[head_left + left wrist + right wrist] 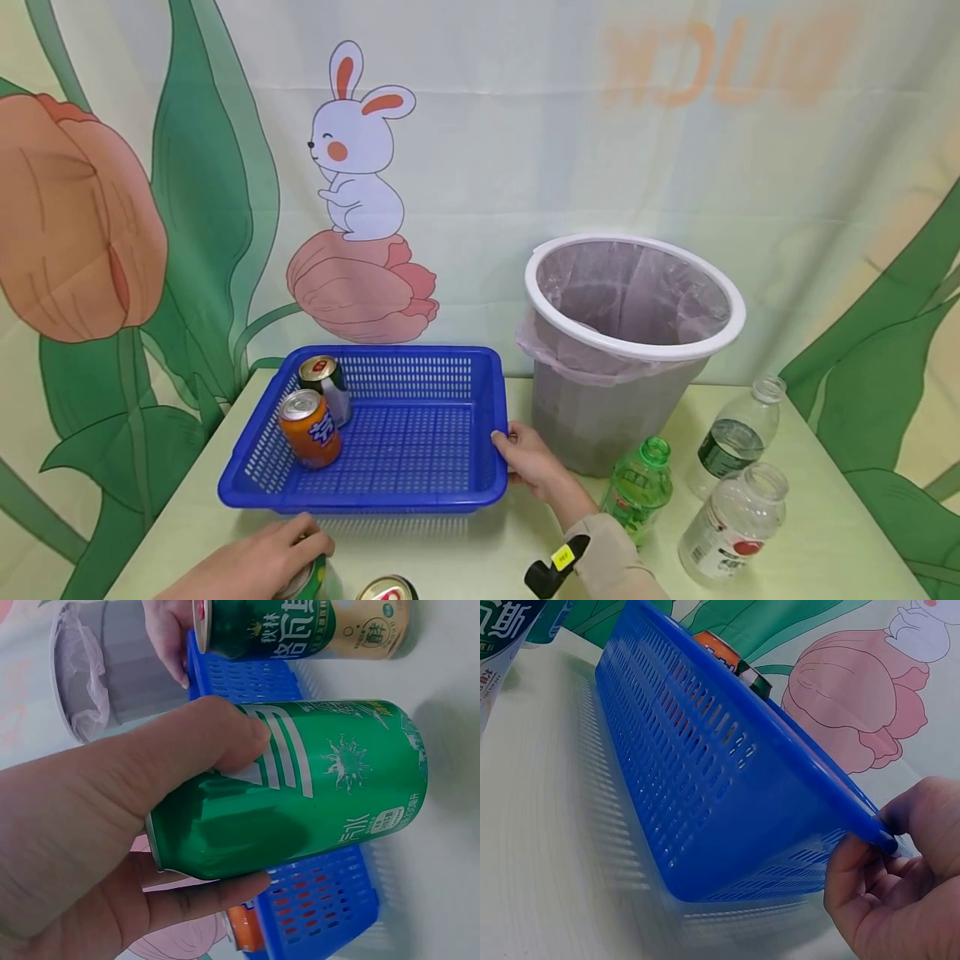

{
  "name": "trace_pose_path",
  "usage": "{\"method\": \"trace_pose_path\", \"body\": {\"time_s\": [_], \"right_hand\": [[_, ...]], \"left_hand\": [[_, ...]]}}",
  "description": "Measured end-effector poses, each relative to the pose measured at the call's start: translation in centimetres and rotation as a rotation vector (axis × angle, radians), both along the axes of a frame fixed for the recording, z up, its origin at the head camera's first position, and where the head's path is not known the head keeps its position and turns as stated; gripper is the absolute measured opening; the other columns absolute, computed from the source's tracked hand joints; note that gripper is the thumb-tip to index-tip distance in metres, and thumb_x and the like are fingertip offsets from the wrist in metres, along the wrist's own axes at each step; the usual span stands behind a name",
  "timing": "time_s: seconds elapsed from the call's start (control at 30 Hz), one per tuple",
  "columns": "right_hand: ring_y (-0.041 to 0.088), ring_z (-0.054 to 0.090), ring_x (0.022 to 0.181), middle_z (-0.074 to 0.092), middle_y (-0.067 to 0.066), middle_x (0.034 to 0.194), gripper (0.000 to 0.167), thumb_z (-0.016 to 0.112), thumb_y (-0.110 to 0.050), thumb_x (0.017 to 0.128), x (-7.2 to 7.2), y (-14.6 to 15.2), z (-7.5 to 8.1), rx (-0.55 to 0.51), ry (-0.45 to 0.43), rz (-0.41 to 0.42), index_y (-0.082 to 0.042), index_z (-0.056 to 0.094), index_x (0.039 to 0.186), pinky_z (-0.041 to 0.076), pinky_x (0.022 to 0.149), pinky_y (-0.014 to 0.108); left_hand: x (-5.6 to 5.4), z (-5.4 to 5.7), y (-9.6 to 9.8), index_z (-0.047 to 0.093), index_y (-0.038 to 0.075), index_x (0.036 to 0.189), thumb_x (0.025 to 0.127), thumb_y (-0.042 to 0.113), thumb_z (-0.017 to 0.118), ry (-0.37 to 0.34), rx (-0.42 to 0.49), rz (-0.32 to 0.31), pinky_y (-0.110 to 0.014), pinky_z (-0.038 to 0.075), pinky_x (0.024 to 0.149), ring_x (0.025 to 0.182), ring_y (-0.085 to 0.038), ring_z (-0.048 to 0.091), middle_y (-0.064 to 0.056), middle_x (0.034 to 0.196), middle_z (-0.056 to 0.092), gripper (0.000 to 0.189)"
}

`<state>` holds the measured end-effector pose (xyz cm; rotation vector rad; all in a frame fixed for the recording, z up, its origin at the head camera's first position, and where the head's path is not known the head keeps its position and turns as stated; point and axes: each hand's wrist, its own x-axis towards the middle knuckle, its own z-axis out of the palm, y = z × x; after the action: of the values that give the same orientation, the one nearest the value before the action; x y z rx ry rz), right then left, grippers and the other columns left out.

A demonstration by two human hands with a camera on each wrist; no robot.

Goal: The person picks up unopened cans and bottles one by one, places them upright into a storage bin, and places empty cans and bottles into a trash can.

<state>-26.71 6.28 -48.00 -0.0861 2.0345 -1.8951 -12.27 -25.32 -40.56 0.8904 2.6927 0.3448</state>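
Faces a pale curtain printed with tulips, leaves and a white rabbit, and works over a light-coloured table. Has a grey bin upright at the back right, lined with a translucent bag turned out over the white rim. Has a blue basket with slotted walls to the left of the bin, with two upright cans in its left part. Reaches forward with the right arm, in a beige sleeve bearing a black fastening with a yellow tag, and grips the basket's right-hand rim in the right hand, with thumb over the edge and fingers curled under. Reaches in from the lower left with the left hand, wrapped round a green can just in front of the basket, with thumb and fingers on opposite sides; cannot tell whether touching the table. Has at the right a clear bottle, a clear jar just in front, and a green bottle beside the sleeve. Has a green-and-gold can near the held one, cut off by the lower edge. Shows in the basket an orange can, partly covering a dark can behind
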Motion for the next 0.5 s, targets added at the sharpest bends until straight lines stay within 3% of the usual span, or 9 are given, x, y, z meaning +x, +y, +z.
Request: {"method": "trace_pose_path", "body": {"time_s": [0.3,0.5], "right_hand": [[0.028,0.065,0.084,0.058,0.026,0.11,0.034,0.042,-0.019,0.097,0.0,-0.2,0.2,0.018,-0.012,-0.007,0.009,0.043,0.116,0.056,0.063,0.034],[0.024,0.065,0.079,0.059,0.026,0.108,0.031,0.042,-0.018,0.097,-0.1,-0.1,0.1,0.002,-0.006,-0.018,0.008,0.043,0.114,0.056,0.061,0.034]], "left_hand": [[-0.6,1.6,0.2,0.054,0.021,0.112,0.064,0.066,0.067,-0.046,-0.047,0.044,-0.035,0.052,0.07,0.085,-0.013,0.048,0.009,0.1,0.047,0.067],[-0.9,3.0,0.3,0.053,0.024,0.112,0.063,0.057,0.075,-0.053,-0.041,0.06,-0.034,0.051,0.067,0.087,-0.015,0.05,0.009,0.101,0.045,0.063]]}}
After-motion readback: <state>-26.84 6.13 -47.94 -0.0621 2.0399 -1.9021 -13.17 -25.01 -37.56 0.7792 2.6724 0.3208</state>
